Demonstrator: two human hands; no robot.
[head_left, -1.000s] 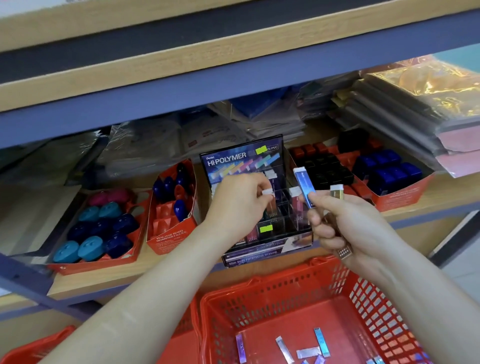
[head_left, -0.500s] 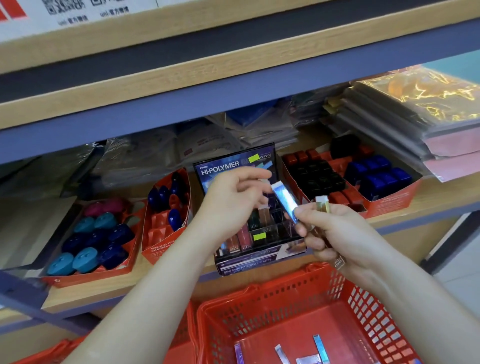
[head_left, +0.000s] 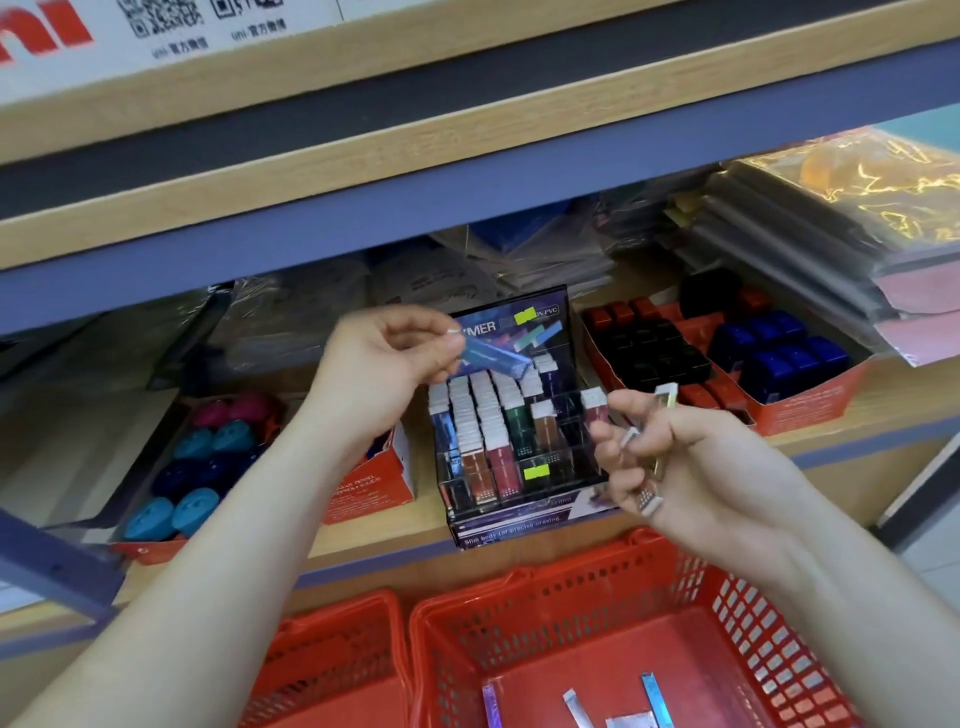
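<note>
- Pinching a blue slim eraser (head_left: 493, 358) by its left end, the left hand (head_left: 384, 364) has its grip closed on the sleeve with thumb and fingertips. The eraser juts out of the fingers toward 3 o'clock, dipping a little, in the air over the back of the display case.
- The right hand (head_left: 691, 467) is at about 4 o'clock from that eraser and apart from it. Its grip is curled round a small bunch of slim erasers (head_left: 666, 397), whose ends poke out of the fist at 12 o'clock and at 7 o'clock.
- The clear display case (head_left: 498, 457) stands between and below the hands. Erasers stand upright in its compartments, packed full on the left and sparse on the right.
- The case stands on a wooden shelf (head_left: 374, 540) with a blue front rail.
- At 9 o'clock of the case lie teal, navy and pink sharpeners (head_left: 197, 441); at 2 o'clock are blue, black and red sharpeners (head_left: 779, 353) in an orange carton.
- Plastic-wrapped packs (head_left: 831, 234) are stacked at the shelf's back right.
- At 6 o'clock a red basket (head_left: 519, 592) holds a few loose erasers (head_left: 653, 699), with a second red basket (head_left: 332, 654) just beside it at 9 o'clock.
- The case reads "YMER", "ON-PVC" and "Slim body for precise erasing" and carries two yellow-green stickers (head_left: 536, 472).
- The sign (head_left: 161, 15) on the upper shelf shows QR codes and "uni".
</note>
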